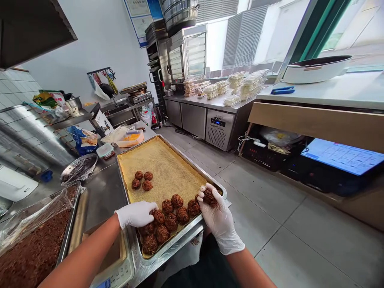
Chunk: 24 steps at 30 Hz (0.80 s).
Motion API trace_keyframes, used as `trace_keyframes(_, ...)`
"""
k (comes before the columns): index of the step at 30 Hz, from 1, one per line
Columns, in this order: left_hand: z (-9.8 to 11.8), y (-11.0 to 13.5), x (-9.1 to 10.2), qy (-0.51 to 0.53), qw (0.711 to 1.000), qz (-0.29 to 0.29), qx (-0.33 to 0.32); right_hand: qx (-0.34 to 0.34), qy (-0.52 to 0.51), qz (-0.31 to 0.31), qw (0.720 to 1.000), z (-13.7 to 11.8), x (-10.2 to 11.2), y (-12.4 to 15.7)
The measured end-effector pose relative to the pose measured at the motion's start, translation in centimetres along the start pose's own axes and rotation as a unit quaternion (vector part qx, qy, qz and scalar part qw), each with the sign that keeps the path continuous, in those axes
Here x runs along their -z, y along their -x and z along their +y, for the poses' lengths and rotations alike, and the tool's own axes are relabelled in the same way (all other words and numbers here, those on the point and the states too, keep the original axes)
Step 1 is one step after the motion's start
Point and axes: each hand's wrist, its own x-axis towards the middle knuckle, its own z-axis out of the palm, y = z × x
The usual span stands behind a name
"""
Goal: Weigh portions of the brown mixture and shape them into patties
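Both hands wear white gloves. My left hand [138, 214] reaches over the tray's left edge, its fingers closed against a dark brown, shaggy ball [159, 216]; part of the fingers is hidden. Near the front right corner, my right hand [216, 216] is turned up and curls round another brown ball [210, 198]. The metal baking tray [168, 255] is lined with a tan mesh mat [168, 160]. Several larger balls [171, 222] crowd its near side. A group of smaller balls [143, 181] sits apart toward the left.
Left of the tray are a kitchen scale [120, 276] and a pan of brown crumbly mixture [36, 248] partly under plastic film. Beyond them stand a film-covered bowl [79, 168], a small lidded box [105, 150] and an orange-filled container [130, 139]. A fridge counter [220, 130] holds clear packages.
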Motion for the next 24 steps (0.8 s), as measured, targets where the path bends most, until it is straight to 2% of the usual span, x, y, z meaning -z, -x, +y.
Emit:
trace_keyframes(3,-0.5,0.0,0.2,0.017,1.000,0.003,0.007,0.001,0.001,-0.001,1.000,0.0,-0.1,0.1)
trace_keyframes(8,0.2,0.3,0.0,0.016,0.997,0.072,0.023,-0.004,0.003,-0.003,1.000,-0.1,-0.2,0.2)
trace_keyframes(13,0.5,0.3,-0.8,0.021,0.998,0.057,-0.004,-0.003,0.002,-0.007,1.000,-0.1,-0.1,0.1)
trace_keyframes(16,0.0,0.1,-0.3,0.031,0.998,0.056,-0.017,-0.003,0.004,-0.008,1.000,-0.1,-0.1,0.2)
trace_keyframes(19,0.6,-1.2,0.5,0.041,0.993,0.108,-0.018,-0.003,0.007,-0.007,1.000,-0.1,-0.1,0.3)
trace_keyframes(22,2.6,-3.5,0.8,0.051,0.983,0.172,-0.046,-0.002,0.015,-0.001,1.000,-0.1,-0.1,0.3)
trace_keyframes(24,4.0,-5.2,0.6,0.055,0.979,0.183,-0.076,-0.003,0.021,0.003,1.000,-0.1,-0.2,0.2)
